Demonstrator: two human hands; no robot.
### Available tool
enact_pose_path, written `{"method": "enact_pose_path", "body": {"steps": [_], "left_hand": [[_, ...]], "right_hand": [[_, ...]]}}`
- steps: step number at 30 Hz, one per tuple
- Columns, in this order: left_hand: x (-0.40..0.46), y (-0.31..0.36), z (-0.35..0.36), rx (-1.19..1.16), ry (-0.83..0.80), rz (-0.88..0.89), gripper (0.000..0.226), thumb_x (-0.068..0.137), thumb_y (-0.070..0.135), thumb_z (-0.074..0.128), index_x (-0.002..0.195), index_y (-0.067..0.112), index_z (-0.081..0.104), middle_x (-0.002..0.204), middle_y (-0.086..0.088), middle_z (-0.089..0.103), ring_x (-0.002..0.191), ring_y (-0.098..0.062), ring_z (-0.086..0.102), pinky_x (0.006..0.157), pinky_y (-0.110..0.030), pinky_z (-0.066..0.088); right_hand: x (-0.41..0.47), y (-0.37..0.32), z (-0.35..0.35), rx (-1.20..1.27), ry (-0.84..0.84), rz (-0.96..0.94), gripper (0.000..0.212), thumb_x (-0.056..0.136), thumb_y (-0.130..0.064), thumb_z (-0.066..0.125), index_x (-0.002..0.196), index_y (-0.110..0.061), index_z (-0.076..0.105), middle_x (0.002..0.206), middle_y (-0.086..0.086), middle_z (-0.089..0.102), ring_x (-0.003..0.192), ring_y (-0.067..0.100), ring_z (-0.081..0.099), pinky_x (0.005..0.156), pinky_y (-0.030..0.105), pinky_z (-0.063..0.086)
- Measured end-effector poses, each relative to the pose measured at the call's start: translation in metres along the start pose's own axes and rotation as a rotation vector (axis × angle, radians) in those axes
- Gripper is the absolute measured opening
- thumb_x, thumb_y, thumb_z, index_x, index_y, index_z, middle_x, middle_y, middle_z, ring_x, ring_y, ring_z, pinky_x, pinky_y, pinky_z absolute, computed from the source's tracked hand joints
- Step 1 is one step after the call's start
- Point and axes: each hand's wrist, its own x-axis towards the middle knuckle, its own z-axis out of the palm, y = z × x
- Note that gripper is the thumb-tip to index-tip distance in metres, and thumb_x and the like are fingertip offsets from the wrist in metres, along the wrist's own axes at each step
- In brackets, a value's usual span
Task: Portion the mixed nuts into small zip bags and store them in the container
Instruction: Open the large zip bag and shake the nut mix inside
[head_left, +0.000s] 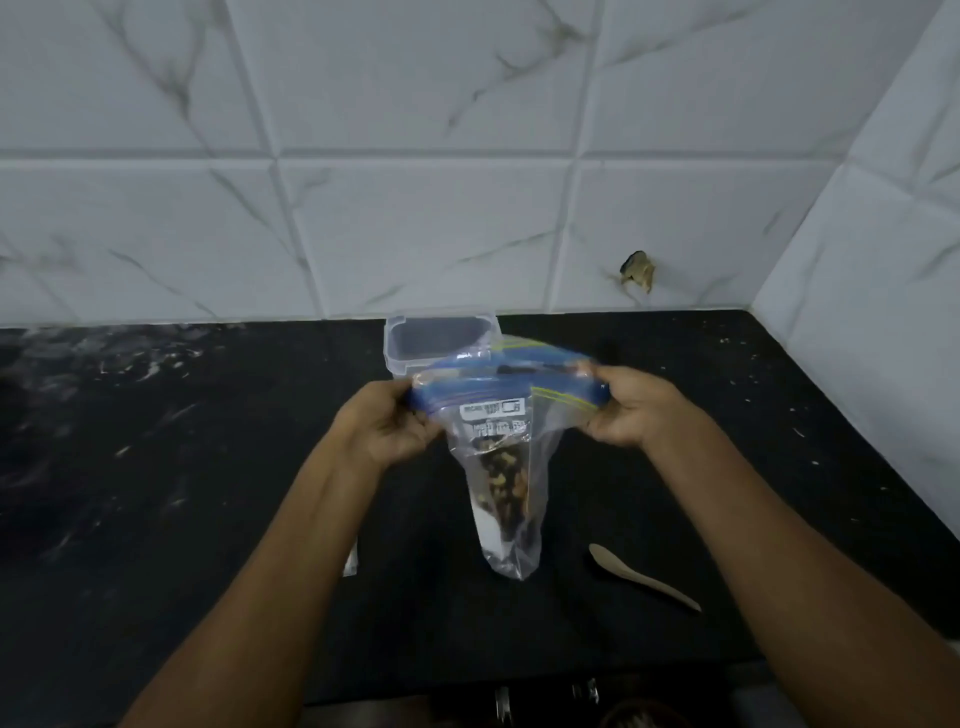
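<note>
Marble tiles back the black bench (156, 467). Above it, my left hand (387, 426) and right hand (631, 410) pinch the zip bag (506, 467) of nuts (501, 486) before the container (439, 340).

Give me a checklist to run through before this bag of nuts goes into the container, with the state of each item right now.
1. Both ends of the zip held: ok. The left hand and right hand pinch the ends of the zip bag at its blue strip.
2. Zip sealed along its whole length: cannot tell; the strip is bowed and blurred.
3. Nuts settled low in the bag: ok, they hang well below the zip.
4. Container open: ok, no lid on it, standing just behind the bag.
5. Room inside the container: cannot tell; the bag hides part of it.
6. Wooden spoon out of the way: ok, it lies on the counter, to the right.
</note>
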Motion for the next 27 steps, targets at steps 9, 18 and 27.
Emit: {"method": "enact_pose_path", "body": {"steps": [9, 18, 27], "left_hand": [[0.003, -0.010, -0.001, 0.629, 0.040, 0.137, 0.014, 0.095, 0.016, 0.055, 0.104, 0.014, 0.065, 0.092, -0.015, 0.070, 0.073, -0.025, 0.070, 0.068, -0.039, 0.058], [0.013, 0.001, 0.018, 1.441, 0.044, 0.804, 0.030, 0.099, 0.029, 0.053, 0.088, 0.010, 0.074, 0.058, 0.008, 0.058, 0.054, -0.003, 0.051, 0.057, -0.025, 0.040], [0.027, -0.004, 0.012, 0.394, -0.143, -0.049, 0.043, 0.097, 0.029, 0.051, 0.057, 0.013, 0.054, 0.037, 0.004, 0.040, 0.027, -0.006, 0.037, 0.030, -0.014, 0.031]], "right_hand": [[-0.006, 0.012, -0.024, -0.403, -0.160, -0.172, 0.014, 0.092, -0.013, 0.053, 0.104, -0.018, 0.059, 0.076, 0.006, 0.065, 0.064, 0.018, 0.063, 0.056, 0.027, 0.050], [-0.016, 0.004, 0.013, -0.818, -0.145, -0.581, 0.025, 0.100, -0.014, 0.048, 0.085, 0.000, 0.062, 0.067, 0.013, 0.062, 0.049, 0.012, 0.058, 0.046, 0.020, 0.048], [0.018, 0.013, 0.005, -0.177, -0.163, 0.006, 0.057, 0.102, -0.030, 0.044, 0.048, -0.011, 0.048, 0.034, -0.002, 0.038, 0.022, 0.006, 0.034, 0.029, 0.011, 0.025]]}}
